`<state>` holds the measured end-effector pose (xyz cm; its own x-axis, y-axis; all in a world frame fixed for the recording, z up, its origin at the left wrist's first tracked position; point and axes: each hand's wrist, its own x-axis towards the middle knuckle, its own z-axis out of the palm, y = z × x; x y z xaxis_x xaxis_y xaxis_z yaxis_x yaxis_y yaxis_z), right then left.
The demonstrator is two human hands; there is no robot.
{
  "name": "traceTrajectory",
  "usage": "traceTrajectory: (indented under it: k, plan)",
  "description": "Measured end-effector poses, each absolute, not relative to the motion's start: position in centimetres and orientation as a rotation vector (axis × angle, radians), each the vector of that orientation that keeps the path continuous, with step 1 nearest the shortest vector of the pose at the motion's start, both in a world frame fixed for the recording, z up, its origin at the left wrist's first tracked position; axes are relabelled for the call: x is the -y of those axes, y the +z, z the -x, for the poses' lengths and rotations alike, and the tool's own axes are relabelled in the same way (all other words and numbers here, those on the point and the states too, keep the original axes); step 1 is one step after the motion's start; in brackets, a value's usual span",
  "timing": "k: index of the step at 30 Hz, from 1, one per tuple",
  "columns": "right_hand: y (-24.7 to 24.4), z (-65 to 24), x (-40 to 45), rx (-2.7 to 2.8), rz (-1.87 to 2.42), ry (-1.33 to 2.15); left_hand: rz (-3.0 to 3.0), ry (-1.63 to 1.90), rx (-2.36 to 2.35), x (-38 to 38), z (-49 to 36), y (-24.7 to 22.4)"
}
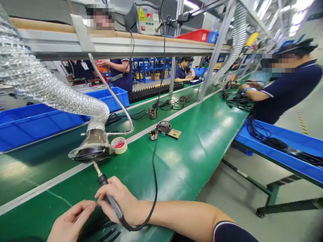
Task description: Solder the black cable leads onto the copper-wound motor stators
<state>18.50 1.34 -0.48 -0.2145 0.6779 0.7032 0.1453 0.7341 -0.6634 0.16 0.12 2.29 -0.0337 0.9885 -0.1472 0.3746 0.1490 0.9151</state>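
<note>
My right hand [127,203] is wrapped round a soldering iron [103,180], its tip pointing up and away, just below the fume extractor hood [94,144]. The iron's black cord [154,158] loops over my right wrist and runs upward. Close by on the left, my left hand [72,220] pinches a thin wire [97,204] between thumb and fingers; only its small coloured end shows. The fingertips of both hands almost meet at that wire. Beneath them lie several black cables [111,233], partly hidden by the hands.
A tape roll [119,145] with red inside sits beside the hood. Farther along the green bench [176,168] are an iron stand [165,127] and copper-wound stators [153,135]. Blue bins [37,121] stand left; a cable-filled blue trolley [282,134] and a co-worker [285,84] are right.
</note>
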Motion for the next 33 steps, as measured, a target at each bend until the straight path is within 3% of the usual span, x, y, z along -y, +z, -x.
traceTrajectory:
  k: [10,19,33]
  plan:
    - [0.9,-20.0,-2.6,1.472,0.827,0.880,-1.182,1.104,-1.608,-1.0,-0.9,2.0]
    - [0.6,-20.5,-2.7,1.617,0.848,0.685,-1.168,1.099,-1.539,-1.7,-1.1,1.5]
    - [0.8,-20.3,-2.6,1.714,0.835,0.724,-1.185,1.102,-1.532,-1.8,-1.2,1.8]
